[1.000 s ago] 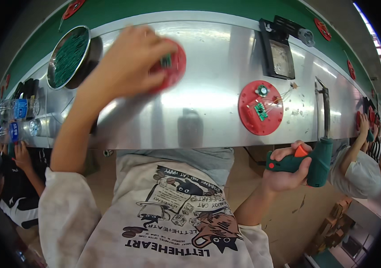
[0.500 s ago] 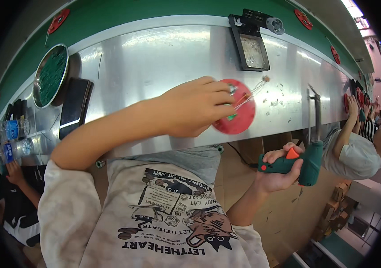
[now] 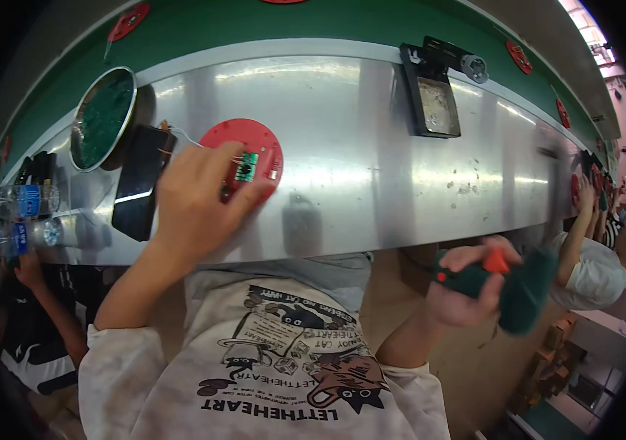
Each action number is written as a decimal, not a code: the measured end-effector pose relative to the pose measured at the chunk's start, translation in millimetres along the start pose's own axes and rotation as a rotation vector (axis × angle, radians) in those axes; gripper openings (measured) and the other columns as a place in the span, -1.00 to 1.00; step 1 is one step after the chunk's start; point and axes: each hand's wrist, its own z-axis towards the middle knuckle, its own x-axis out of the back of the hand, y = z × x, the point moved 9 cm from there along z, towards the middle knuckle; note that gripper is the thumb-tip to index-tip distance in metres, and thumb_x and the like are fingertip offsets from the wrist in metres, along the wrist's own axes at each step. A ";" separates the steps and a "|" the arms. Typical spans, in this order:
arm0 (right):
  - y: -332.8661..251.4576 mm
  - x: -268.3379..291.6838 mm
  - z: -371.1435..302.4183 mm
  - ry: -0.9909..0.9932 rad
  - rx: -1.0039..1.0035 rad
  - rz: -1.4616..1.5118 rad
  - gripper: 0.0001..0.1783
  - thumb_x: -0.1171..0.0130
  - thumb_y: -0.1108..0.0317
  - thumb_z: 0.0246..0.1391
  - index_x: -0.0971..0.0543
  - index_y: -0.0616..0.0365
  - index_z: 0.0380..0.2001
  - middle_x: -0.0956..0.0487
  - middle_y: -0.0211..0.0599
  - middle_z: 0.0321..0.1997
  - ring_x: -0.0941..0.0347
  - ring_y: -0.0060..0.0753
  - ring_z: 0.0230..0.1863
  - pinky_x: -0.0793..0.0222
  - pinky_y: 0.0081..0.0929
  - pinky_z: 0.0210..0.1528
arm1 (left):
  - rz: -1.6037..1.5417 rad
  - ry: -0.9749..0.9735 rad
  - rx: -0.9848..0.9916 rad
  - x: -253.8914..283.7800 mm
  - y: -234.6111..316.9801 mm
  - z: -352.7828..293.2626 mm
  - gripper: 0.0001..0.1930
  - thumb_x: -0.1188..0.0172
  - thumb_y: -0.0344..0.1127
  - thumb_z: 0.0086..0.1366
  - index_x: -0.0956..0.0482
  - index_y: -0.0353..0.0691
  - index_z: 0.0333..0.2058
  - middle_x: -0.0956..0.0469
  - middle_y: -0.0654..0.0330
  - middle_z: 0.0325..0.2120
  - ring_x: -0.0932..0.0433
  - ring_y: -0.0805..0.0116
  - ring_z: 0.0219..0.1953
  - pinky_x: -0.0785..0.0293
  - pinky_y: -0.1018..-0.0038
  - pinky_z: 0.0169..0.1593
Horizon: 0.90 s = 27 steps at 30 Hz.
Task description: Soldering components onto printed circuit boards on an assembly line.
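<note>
My left hand [image 3: 199, 198] is on a red round disc [image 3: 265, 139] at the left middle of the metal table. Its thumb and fingers close around a small green circuit board [image 3: 247, 167] on the disc. Thin pale wires [image 3: 187, 136] stick out from the disc toward the upper left, partly hidden by the fingers. Off the table's front edge, my right hand [image 3: 463, 293] wraps around the handle of a green soldering gun [image 3: 529, 293] with a red trigger. The gun's long tip points up and away, blurred by motion.
A black tray stand [image 3: 419, 106] sits at the back right. To the left are a metal bowl of green pieces [image 3: 100, 121], a black phone [image 3: 137, 183] and plastic bottles [image 3: 23, 202]. Co-workers sit at both sides. More red discs [image 3: 520, 57] lie along the green strip.
My left hand and the red disc have moved left, and the wires now point left instead of right. My right hand has shifted slightly right and down with the soldering gun.
</note>
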 end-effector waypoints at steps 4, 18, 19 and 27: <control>-70.2 -20.6 10.1 0.144 0.503 -0.042 -0.61 0.08 0.17 0.26 -0.33 0.29 -0.04 -0.49 -0.17 -0.47 -0.37 -0.40 -0.58 -0.34 -0.51 -0.49 | -0.021 0.191 0.271 41.0 -54.0 0.9 -0.74 -0.38 -0.29 0.13 -0.61 -0.29 -0.24 -0.59 0.10 -0.40 -0.55 0.19 -0.36 -0.44 0.34 -0.27; -7.7 -22.2 4.8 0.138 0.041 -0.410 -0.83 -0.04 0.54 0.12 -0.40 0.40 -0.21 -0.41 -0.25 -0.68 -0.26 -0.47 -0.78 -0.26 -0.55 -0.67 | 0.260 -0.155 0.418 56.0 -290.9 25.1 -0.76 -0.28 -0.41 0.14 -0.62 -0.34 -0.20 -0.62 -0.04 -0.24 -0.62 0.02 -0.16 -0.49 0.29 0.00; -3.2 -23.3 1.3 0.111 0.013 -0.373 -0.82 -0.04 0.54 0.13 -0.40 0.39 -0.20 -0.41 -0.24 -0.67 -0.26 -0.47 -0.78 -0.27 -0.53 -0.67 | 0.217 -0.142 0.453 58.0 -290.4 23.8 -0.77 -0.29 -0.42 0.13 -0.63 -0.35 -0.21 -0.63 -0.03 -0.28 -0.62 0.02 -0.18 -0.50 0.30 -0.02; 16.0 -23.3 -17.6 0.133 -0.122 -0.285 -0.76 -0.03 0.51 0.15 -0.38 0.40 -0.13 -0.40 -0.23 -0.63 -0.26 -0.46 -0.72 -0.26 -0.55 -0.65 | 0.250 0.050 0.266 78.7 -273.1 32.2 -0.77 -0.33 -0.30 0.07 -0.73 -0.26 -0.29 -0.68 0.01 -0.27 -0.66 0.06 -0.22 -0.53 0.33 -0.04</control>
